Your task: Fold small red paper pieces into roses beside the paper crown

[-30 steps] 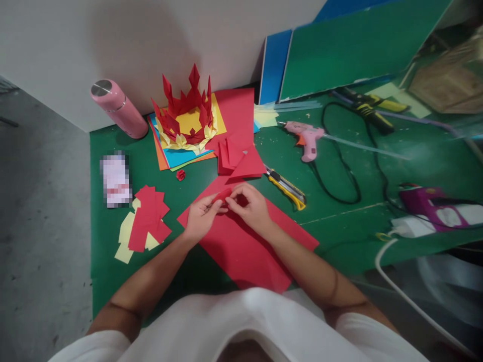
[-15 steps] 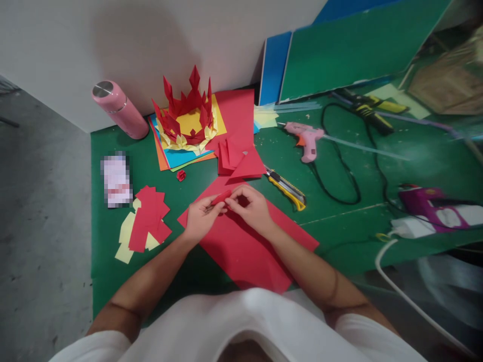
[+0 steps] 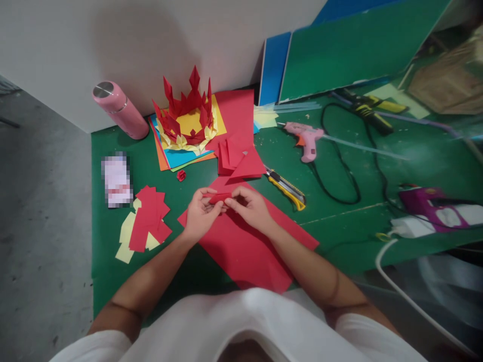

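Note:
Both hands meet above a large red paper sheet (image 3: 245, 251) on the green table (image 3: 339, 236). My left hand (image 3: 199, 213) and my right hand (image 3: 251, 206) pinch a small folded red paper piece (image 3: 220, 197) between their fingertips, each closed on one end. Behind them lie folded red paper pieces (image 3: 237, 158). A red and yellow paper crown (image 3: 184, 118) stands on a stack of coloured sheets near the wall. A tiny red paper rose (image 3: 181, 175) lies in front of that stack.
A pink bottle (image 3: 118, 109) lies at the back left. Red and yellow paper scraps (image 3: 145, 223) sit left of my hands. A yellow utility knife (image 3: 287, 188), a pink glue gun (image 3: 307, 141) with black cord, a purple tool (image 3: 430, 201) and leaning green boards (image 3: 358, 45) are to the right.
My left fingers have curled up and over the small red piece, turning it slightly. My right hand has hardly shifted. Nothing else on the table moved.

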The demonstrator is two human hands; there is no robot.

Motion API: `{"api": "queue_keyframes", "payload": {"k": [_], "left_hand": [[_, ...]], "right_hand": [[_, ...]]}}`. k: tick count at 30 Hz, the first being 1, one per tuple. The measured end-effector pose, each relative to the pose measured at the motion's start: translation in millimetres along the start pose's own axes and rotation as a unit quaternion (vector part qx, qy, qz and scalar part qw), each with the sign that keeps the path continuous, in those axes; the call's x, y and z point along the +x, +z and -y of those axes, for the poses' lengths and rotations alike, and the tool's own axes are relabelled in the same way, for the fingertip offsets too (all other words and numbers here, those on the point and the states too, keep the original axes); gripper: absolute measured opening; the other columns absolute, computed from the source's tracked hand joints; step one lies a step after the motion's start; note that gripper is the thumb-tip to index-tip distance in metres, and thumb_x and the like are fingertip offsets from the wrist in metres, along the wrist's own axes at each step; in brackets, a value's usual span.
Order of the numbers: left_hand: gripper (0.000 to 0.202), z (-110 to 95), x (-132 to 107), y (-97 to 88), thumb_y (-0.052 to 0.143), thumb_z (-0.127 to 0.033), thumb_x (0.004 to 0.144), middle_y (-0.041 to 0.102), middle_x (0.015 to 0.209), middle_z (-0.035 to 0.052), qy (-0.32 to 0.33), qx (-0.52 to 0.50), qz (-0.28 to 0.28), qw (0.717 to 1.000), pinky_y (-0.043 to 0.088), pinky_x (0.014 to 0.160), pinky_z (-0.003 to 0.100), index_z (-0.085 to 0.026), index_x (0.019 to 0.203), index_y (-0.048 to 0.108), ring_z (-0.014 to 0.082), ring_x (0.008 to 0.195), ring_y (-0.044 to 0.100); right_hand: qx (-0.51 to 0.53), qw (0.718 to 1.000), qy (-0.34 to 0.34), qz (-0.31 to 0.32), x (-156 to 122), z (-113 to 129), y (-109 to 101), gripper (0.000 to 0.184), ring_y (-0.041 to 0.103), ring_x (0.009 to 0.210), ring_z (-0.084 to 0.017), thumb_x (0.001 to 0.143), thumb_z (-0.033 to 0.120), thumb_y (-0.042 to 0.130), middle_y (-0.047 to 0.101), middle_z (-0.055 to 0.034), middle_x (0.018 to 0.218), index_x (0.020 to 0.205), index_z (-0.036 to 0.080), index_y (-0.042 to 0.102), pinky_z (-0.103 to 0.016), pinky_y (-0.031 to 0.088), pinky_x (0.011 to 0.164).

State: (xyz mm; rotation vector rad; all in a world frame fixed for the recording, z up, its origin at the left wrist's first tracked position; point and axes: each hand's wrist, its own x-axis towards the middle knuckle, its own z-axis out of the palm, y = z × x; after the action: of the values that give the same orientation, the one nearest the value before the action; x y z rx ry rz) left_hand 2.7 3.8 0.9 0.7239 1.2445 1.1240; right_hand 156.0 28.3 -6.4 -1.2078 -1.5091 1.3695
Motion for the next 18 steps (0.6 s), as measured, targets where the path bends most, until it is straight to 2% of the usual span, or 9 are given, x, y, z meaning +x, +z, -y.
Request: {"api": "queue_keyframes", "payload": {"k": [7,11,14,18], "left_hand": [[0.057,-2.9,5.3,-2.2,0.084,-0.042,0.06,0.069,0.06,-0.0027,-0.026,-0.025,0.018,0.999,0.054,0.053,0.023,-0.019,0.097,0.046,0.0151,0.054,0.07],[0.061,-6.2,6.3,-3.0,0.084,-0.043,0.059,0.067,0.056,-0.004,-0.031,-0.021,0.037,0.999,0.049,0.047,0.02,-0.019,0.101,0.046,0.0127,0.047,0.065],[0.063,-7.2,5.2,-2.1,0.088,-0.038,0.054,0.069,0.063,-0.0028,-0.044,-0.033,0.046,0.997,0.05,0.05,0.02,-0.018,0.101,0.051,0.0104,0.05,0.064],[0.05,-1.2,3.4,-1.7,0.09,-0.036,0.051,0.069,0.066,-0.0018,-0.048,-0.046,0.046,0.997,0.052,0.058,0.02,-0.016,0.086,0.06,0.0082,0.056,0.063]], "right_hand": [[-0.017,1.0,-0.022,-0.008,-0.3,-0.9,0.4,0.031,0.049,0.055,-0.011,0.084,0.05,0.063,0.054,0.0026,0.063,0.077,0.021,0.056,-0.025,0.041,0.053],[0.011,1.0,-0.012,-0.007,-0.8,-0.1,0.5,0.033,0.049,0.054,-0.01,0.082,0.052,0.065,0.056,0.0022,0.068,0.08,0.02,0.056,-0.024,0.043,0.052],[0.065,0.998,0.006,-0.016,-1.2,1.7,2.1,0.036,0.05,0.052,-0.009,0.078,0.053,0.069,0.056,0.0033,0.067,0.079,0.021,0.054,-0.024,0.042,0.05],[0.112,0.993,0.021,-0.02,-1.7,3.7,4.9,0.037,0.049,0.049,-0.008,0.077,0.051,0.071,0.055,0.0051,0.061,0.075,0.021,0.05,-0.023,0.042,0.049]]}}
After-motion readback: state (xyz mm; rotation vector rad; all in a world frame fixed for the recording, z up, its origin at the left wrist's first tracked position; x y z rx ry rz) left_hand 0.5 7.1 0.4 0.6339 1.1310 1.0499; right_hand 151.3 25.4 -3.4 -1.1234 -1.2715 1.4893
